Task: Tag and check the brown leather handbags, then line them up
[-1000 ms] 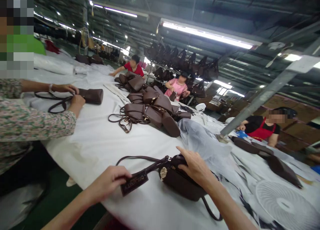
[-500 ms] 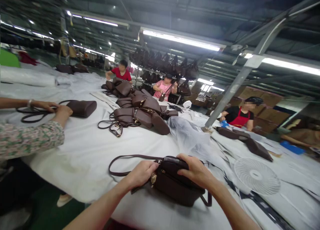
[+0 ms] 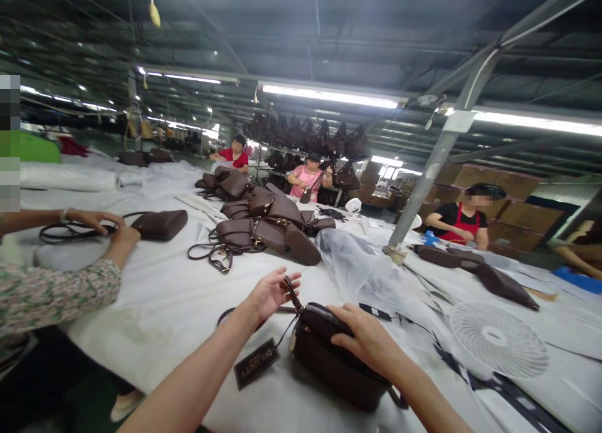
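Observation:
A dark brown handbag [image 3: 336, 370] sits on the white-covered table in front of me. My right hand [image 3: 369, 336] grips its top edge, thumb on the near side and fingers over the back. My left hand [image 3: 273, 298] is raised at the bag's left end, with the bag's strap [image 3: 292, 293] caught at its partly curled fingers. A black hang tag [image 3: 256, 363] with gold lettering dangles on a thin cord from the same end, left of the bag. More strap lies behind my left wrist, partly hidden.
Several brown bags [image 3: 263, 217] are heaped beyond my hands, beside clear plastic sheeting [image 3: 350, 264]. A white fan [image 3: 498, 339] lies to the right near a metal post [image 3: 418, 182]. At left, a co-worker's hands [image 3: 115, 229] handle another bag [image 3: 162, 225]. Other people work across the table.
My left hand has moved up from the bag's end, lifting the strap. The hang tag has swung into view at the left. My right hand keeps its hold on the bag.

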Available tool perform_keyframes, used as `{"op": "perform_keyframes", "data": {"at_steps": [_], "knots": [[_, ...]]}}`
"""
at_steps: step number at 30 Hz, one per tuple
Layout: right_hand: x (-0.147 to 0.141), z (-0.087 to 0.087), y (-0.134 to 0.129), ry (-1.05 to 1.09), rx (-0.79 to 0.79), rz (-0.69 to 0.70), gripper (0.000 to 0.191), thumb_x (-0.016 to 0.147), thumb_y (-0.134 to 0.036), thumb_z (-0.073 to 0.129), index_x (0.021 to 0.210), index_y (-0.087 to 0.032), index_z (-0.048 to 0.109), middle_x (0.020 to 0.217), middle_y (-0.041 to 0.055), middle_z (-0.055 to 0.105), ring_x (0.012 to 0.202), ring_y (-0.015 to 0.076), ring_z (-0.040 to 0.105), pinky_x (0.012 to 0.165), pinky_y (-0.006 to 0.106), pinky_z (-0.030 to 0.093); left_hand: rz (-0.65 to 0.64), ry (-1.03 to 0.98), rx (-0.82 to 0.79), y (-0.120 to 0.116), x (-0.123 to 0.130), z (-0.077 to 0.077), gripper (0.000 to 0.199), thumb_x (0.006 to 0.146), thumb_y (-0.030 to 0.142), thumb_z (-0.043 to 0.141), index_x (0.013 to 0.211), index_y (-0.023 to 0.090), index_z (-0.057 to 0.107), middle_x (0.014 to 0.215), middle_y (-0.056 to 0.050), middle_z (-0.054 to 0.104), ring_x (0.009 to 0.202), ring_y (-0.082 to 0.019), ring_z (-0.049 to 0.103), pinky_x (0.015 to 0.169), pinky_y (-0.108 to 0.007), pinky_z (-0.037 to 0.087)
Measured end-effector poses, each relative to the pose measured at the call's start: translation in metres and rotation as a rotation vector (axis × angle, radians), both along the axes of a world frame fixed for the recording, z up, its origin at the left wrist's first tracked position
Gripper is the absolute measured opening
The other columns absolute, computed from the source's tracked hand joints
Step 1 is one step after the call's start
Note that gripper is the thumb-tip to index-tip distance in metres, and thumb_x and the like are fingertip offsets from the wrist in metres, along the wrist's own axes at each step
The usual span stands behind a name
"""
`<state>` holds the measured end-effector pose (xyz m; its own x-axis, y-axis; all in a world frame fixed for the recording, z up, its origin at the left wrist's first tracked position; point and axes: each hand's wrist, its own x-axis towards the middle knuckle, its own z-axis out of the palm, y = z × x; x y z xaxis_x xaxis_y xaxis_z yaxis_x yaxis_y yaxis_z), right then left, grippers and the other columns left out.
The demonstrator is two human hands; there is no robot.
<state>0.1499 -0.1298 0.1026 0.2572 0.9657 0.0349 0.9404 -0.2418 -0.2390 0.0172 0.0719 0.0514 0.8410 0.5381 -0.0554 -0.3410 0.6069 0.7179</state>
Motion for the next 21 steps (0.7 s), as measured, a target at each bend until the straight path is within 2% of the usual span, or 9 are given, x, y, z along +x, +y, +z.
{"op": "perform_keyframes", "data": {"at_steps": [2,5,9,11,14,17,18,19,21], "knots": [[-0.001,0.004,-0.001,0.026,0.004,-0.002,0.043,0.079,-0.022,0.058,0.122,-0.022,0.061,0.103,0.0074,0.064,0.096,0.0221,0.059,0.085,0.030,0.042,-0.072,0.070,0.198,0.011,0.008,0.022,0.045,0.073,0.021,0.071,0.115,0.016,0.055,0.109,-0.014,0.068,0.079,-0.018,0.068,0.076,-0.033,0.051],[0.001,0.016,0.003,0.126,-0.019,0.004,0.041,0.081,-0.034,0.059,0.119,-0.020,0.064,0.106,0.0085,0.066,0.097,0.0236,0.060,0.086,0.033,0.043,-0.292,0.218,0.654,0.019,0.022,0.064,0.033,0.073,0.028,0.070,0.103,0.014,0.068,0.097,-0.013,0.071,0.076,-0.019,0.068,0.066,-0.027,0.048],[0.009,0.031,0.025,0.296,0.047,-0.001,0.048,0.083,-0.045,0.056,0.122,-0.017,0.063,0.124,0.0121,0.064,0.113,0.0278,0.057,0.098,0.040,0.040,-0.252,0.161,1.116,0.011,0.040,0.124,0.028,0.072,0.027,0.071,0.097,0.016,0.075,0.093,-0.009,0.073,0.083,-0.021,0.066,0.069,-0.027,0.047],[0.012,0.030,0.042,0.411,0.096,0.077,0.049,0.081,-0.041,0.059,0.124,-0.017,0.061,0.123,0.0107,0.065,0.112,0.0266,0.058,0.096,0.039,0.042,-0.229,0.042,1.196,0.004,0.046,0.150,0.025,0.072,0.025,0.070,0.094,0.016,0.077,0.093,-0.007,0.074,0.089,-0.022,0.065,0.077,-0.029,0.047],[0.009,0.021,0.067,0.652,0.122,0.123,0.049,0.079,-0.041,0.063,0.121,-0.017,0.061,0.104,0.0068,0.071,0.093,0.0222,0.065,0.084,0.035,0.048,-0.349,-0.067,1.238,-0.003,0.056,0.182,0.023,0.076,0.028,0.067,0.092,0.015,0.077,0.087,-0.007,0.074,0.087,-0.022,0.066,0.078,-0.030,0.047],[0.002,0.019,0.082,0.862,0.242,0.101,0.039,0.074,-0.047,0.068,0.098,-0.016,0.068,0.085,0.0033,0.071,0.083,0.0196,0.064,0.079,0.034,0.050,-0.560,-0.034,1.363,-0.004,0.072,0.203,0.022,0.075,0.030,0.069,0.092,0.018,0.076,0.077,-0.004,0.072,0.075,-0.020,0.066,0.069,-0.028,0.048],[0.000,0.023,0.084,0.934,0.294,0.109,0.035,0.073,-0.048,0.070,0.088,-0.016,0.068,0.082,0.0027,0.070,0.082,0.0192,0.064,0.079,0.034,0.050,-0.576,-0.022,1.424,-0.005,0.078,0.208,0.021,0.071,0.029,0.072,0.090,0.020,0.076,0.074,-0.002,0.071,0.069,-0.019,0.065,0.067,-0.028,0.048],[0.000,0.029,0.084,1.021,0.350,0.116,0.033,0.072,-0.047,0.072,0.082,-0.016,0.067,0.080,0.0024,0.070,0.082,0.0188,0.064,0.079,0.034,0.050,-0.533,-0.028,1.483,-0.005,0.083,0.211,0.022,0.066,0.026,0.076,0.088,0.021,0.076,0.071,0.000,0.070,0.064,-0.018,0.064,0.065,-0.028,0.047],[0.004,0.048,0.082,1.234,0.476,0.114,0.031,0.070,-0.045,0.076,0.078,-0.017,0.065,0.079,0.0021,0.069,0.078,0.0175,0.064,0.079,0.036,0.052,-0.260,-0.079,1.534,-0.009,0.089,0.213,0.033,0.057,0.020,0.081,0.089,0.022,0.075,0.067,0.003,0.067,0.060,-0.017,0.061,0.066,-0.027,0.046]]}}
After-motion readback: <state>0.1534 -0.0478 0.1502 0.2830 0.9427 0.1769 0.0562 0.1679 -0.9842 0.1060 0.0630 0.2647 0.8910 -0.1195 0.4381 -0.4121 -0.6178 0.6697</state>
